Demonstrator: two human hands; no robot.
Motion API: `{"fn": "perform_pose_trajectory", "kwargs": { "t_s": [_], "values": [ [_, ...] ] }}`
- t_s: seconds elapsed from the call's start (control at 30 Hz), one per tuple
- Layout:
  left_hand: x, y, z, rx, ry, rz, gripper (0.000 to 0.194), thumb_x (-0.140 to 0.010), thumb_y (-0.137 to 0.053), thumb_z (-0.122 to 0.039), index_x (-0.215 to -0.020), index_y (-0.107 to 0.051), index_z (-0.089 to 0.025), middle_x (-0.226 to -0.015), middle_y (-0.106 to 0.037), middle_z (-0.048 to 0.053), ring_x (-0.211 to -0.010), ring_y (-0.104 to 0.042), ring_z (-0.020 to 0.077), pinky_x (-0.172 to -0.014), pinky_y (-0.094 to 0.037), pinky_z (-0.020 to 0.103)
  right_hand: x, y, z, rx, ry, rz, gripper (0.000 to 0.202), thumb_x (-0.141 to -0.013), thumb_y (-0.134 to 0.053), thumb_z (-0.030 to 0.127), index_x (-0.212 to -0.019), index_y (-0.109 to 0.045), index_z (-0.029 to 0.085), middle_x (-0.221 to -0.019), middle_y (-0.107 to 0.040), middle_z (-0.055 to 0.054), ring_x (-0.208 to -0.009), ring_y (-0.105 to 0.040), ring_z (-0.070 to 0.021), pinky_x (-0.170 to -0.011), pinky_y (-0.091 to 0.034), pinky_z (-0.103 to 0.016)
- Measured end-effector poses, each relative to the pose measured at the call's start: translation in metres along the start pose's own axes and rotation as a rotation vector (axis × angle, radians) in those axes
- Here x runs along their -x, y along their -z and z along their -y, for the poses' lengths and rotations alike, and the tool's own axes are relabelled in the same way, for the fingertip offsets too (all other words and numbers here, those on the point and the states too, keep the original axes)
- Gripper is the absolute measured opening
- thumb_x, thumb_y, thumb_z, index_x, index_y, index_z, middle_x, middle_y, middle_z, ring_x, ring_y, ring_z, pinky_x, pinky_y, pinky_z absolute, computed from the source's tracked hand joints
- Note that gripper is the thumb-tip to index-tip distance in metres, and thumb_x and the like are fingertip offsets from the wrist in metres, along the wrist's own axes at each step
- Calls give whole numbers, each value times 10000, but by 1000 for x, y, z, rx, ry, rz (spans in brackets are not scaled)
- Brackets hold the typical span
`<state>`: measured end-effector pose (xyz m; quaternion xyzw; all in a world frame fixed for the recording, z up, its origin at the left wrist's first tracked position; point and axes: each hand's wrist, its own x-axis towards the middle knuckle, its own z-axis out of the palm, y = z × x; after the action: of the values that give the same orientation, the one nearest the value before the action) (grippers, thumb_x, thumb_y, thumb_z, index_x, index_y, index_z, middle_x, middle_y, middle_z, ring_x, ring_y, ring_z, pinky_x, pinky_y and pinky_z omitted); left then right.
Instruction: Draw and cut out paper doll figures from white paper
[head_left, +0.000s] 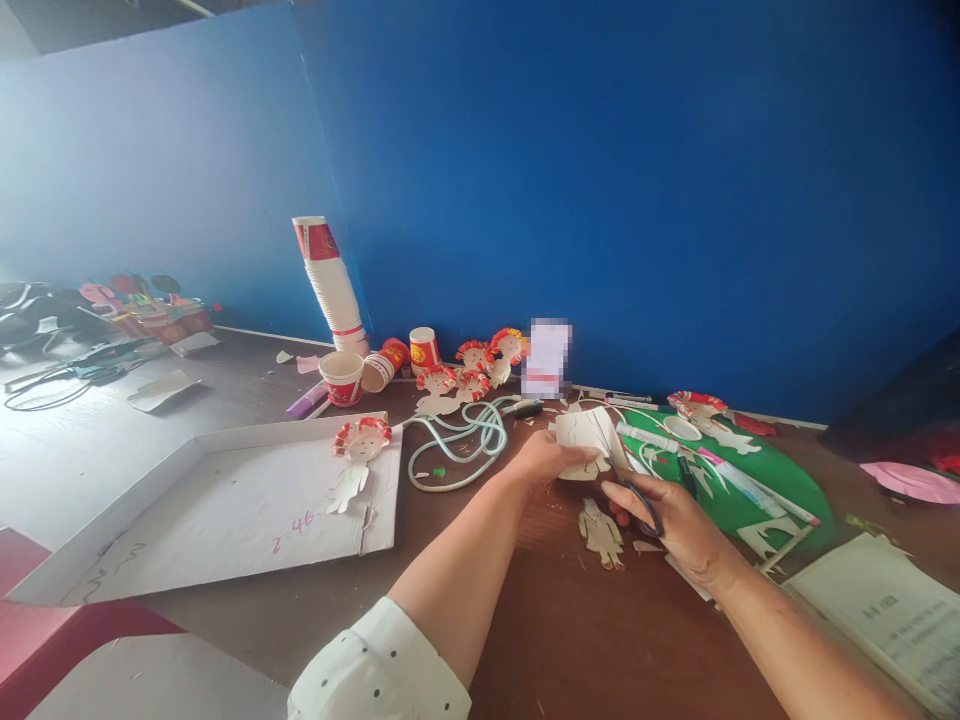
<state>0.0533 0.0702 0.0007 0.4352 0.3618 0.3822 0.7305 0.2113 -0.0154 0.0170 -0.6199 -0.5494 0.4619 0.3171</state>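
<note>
My left hand (553, 460) pinches a piece of white paper (581, 430) with pencil-like lines on it. In my right hand (671, 520) is a pair of scissors (646, 508) with dark handles, its blades at the right part of that paper. Just below, a cut-out paper figure (600, 535) without a head piece lies flat on the brown table (547, 640). A finished-looking doll with a red fringed head (361, 440) lies on the white box lid (247, 500) to the left.
Stacked paper cups (330, 290) lean by the blue wall (600, 180), with more cups (343, 378) beside them. Several red-fringed paper dolls (472, 385) and a coiled pale cable (480, 450) lie behind. Markers (739, 478) and scraps cover a green disc (795, 490); a booklet (885, 610) sits at right.
</note>
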Motion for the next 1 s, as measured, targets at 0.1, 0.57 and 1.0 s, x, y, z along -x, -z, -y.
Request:
{"fn": "perform_pose_trajectory", "kwargs": {
  "t_s": [0.1,0.57,1.0],
  "values": [
    [0,1,-2,-38,-2,-27,445,-523,-826,-243,-916,-700,-78,-878,-697,122,-769,-644,194,-801,-499,338,0,1,0,-3,-8,-7,431,-720,-590,625,-767,-642,200,-626,-521,9,-572,-495,-147,-479,-421,-237],
    [1,2,-5,-60,-3,-31,422,-509,-832,-221,-886,-698,-88,-885,-691,119,-787,-641,204,-855,-477,380,-2,4,-1,-5,57,-6,366,-724,-629,550,-703,-683,188,-524,-499,29,-505,-448,-115,-470,-378,-230],
    [-2,1,-1,10,5,-30,415,-492,-831,-203,-863,-697,-76,-859,-682,112,-736,-626,180,-828,-476,364,-3,0,-5,-7,7,-27,391,-725,-613,577,-680,-631,190,-530,-462,33,-525,-439,-124,-462,-395,-223]
  ]
}}
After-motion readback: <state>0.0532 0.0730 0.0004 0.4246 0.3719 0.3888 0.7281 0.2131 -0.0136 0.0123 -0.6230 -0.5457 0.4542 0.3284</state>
